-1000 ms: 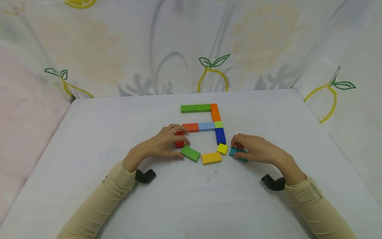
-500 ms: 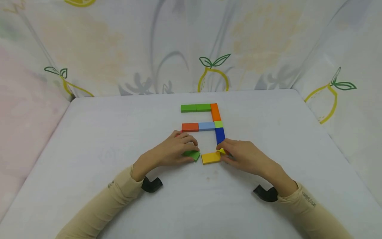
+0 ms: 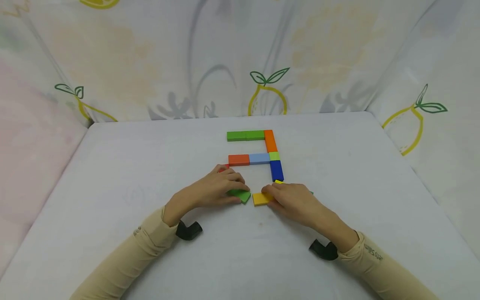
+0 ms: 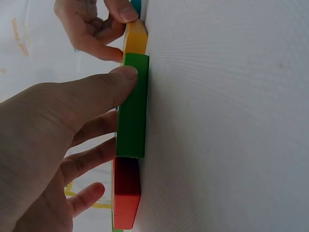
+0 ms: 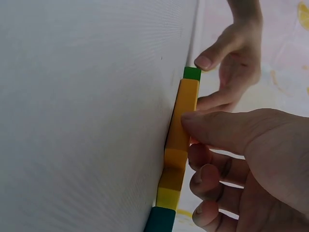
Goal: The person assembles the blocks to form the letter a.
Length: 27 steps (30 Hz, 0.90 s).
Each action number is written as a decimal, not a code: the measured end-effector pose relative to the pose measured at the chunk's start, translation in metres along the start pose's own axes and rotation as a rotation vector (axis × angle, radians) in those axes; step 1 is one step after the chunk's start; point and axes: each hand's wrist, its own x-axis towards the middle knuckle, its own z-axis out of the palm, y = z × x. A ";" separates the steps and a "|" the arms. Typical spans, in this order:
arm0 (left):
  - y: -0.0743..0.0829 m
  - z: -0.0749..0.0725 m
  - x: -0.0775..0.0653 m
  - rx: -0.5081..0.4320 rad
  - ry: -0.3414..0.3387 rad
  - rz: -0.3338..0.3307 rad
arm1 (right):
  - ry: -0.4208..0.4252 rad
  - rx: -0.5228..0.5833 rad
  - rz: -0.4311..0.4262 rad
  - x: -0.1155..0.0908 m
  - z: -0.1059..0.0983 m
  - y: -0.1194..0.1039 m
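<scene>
A: Two hands low on table (image 3: 112, 175); right hand (image 3: 296, 200) shifted leftward off teal block (image 3: 311, 193) onto yellow-orange block (image 3: 259, 198), thumb and fingers pinching it

B: Left hand (image 3: 213, 189) now gripping green block (image 3: 241, 194), thumb along near edge; red block (image 4: 126, 191) just beside. Blocks nearly end to end below blue block (image 3: 276, 170) — likely closing bottom row

I see a flat green block (image 3: 241, 194) lying on the white table just left of a flat yellow-orange block (image 3: 261, 198), their near corners almost touching. The green one lies angled, its right end nearer to me; my left hand (image 3: 217, 187) covers its far part, thumb on its edge. The yellow-orange one lies nearly level, my right hand (image 3: 294, 200) over its right end.
</scene>
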 end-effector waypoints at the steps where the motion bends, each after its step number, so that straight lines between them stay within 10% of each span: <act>1: 0.000 0.000 0.000 0.004 0.000 -0.001 | 0.004 0.002 0.000 0.000 0.000 0.000; 27: 0.000 -0.001 -0.001 -0.025 0.018 -0.012 | -0.012 0.175 0.146 -0.010 -0.034 0.050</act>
